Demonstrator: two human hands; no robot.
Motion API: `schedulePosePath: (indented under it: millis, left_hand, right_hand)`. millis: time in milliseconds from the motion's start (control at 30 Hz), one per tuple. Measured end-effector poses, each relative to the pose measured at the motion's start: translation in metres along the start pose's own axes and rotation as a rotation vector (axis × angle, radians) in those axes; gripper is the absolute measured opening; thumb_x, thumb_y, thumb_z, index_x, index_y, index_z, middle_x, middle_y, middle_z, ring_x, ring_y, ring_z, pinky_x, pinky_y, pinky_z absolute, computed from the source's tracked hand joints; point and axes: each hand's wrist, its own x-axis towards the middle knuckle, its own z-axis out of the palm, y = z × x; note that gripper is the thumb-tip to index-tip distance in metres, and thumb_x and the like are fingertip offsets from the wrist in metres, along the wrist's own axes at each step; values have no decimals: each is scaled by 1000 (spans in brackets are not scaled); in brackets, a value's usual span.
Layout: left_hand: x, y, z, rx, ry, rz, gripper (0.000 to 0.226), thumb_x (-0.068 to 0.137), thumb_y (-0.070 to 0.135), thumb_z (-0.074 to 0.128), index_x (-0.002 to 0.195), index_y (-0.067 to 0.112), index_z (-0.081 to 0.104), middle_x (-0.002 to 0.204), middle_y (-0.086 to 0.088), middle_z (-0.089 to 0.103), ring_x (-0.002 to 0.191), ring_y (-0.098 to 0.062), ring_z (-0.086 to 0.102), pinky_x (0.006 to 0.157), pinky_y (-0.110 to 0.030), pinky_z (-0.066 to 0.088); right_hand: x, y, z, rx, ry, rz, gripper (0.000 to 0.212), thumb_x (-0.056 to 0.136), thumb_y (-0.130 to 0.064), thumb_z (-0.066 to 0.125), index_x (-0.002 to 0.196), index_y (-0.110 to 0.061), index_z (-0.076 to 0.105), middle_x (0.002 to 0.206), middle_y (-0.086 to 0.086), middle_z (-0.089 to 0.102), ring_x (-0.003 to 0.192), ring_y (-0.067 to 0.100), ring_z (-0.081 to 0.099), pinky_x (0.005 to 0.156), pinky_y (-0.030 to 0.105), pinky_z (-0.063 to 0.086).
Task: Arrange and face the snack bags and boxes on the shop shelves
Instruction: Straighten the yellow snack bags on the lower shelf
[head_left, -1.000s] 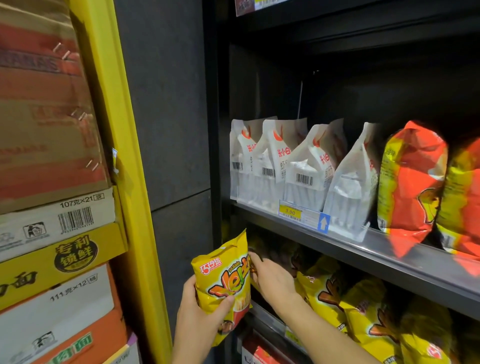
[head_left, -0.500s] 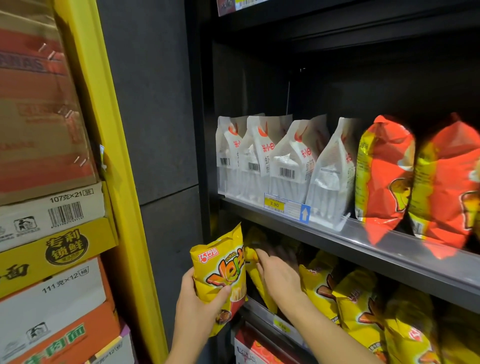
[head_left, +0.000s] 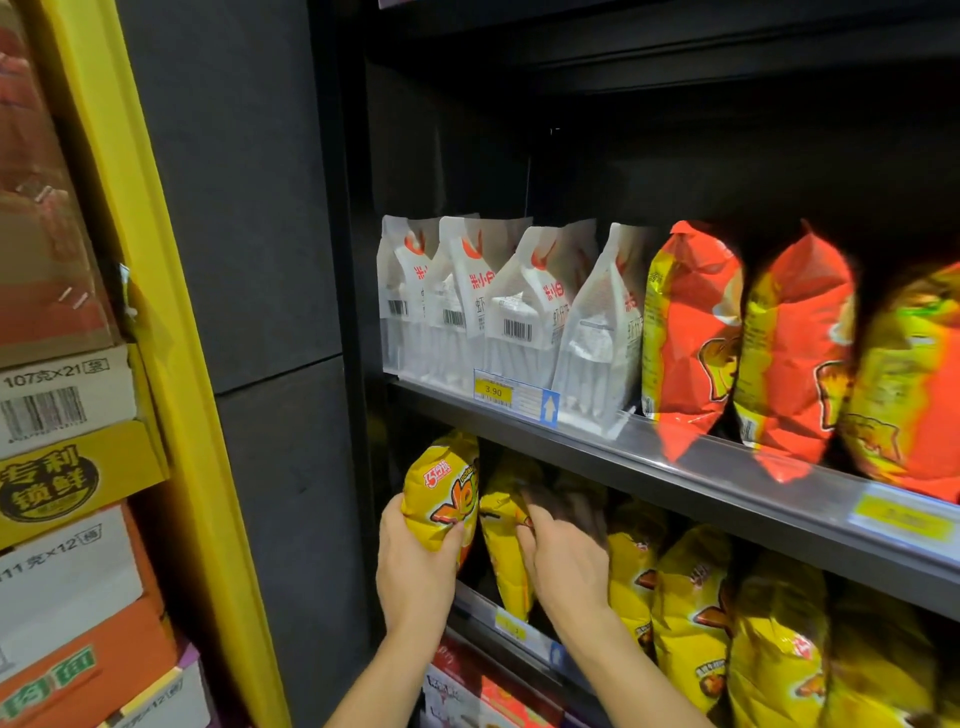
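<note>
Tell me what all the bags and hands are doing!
left hand: grips held yellow bag.
held yellow bag: upright, front out, at lower shelf's left end.
right hand: touches second yellow bag; grip blurred.
second yellow bag: upright, edge-on.
white bags: standing on upper shelf, barcodes showing.
red bags: upright beside them.
cartons: stacked.

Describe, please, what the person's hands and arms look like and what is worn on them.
Both the left hand and the right hand are bare: no gloves, rings or watch show. The left forearm and right forearm are bare too, with no sleeve or bracelet in view.
</note>
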Motion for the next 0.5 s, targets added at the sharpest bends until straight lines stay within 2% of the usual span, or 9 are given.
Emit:
schedulePosePath:
  millis: [100,233,433,500]
  left_hand:
    - [8,3,13,-8,-2,-14,73,85,34,86,144,21,46,128,1,62,112,-19,60,91,-35,51]
    - [22,0,27,-9,-29,-28,75,85,38,85,145,22,44,129,1,61,114,-20,62,95,-42,56]
    - [34,-13,44,11,-54,-64,71,88,36,82,145,19,44,132,-2,59,117,-25,63,92,-42,56]
    - [37,-17,48,11,-68,-67,70,89,34,81,145,19,43,133,-3,59,118,-26,62,94,-45,56]
  right_hand:
    - [-1,0,-3,5,4,26,41,111,-46,36,147,-32,50,123,-1,72,114,22,68,84,35,53]
    - [-2,-2,-5,14,38,20,41,110,-46,39,146,-31,52,119,-3,73,110,18,69,81,31,53]
    - [-3,-5,4,23,89,6,38,107,-46,48,139,-28,60,103,0,76,95,20,74,73,34,56]
    - [-2,-6,5,14,94,-1,38,108,-46,48,140,-29,59,105,-1,76,96,19,73,74,33,56]
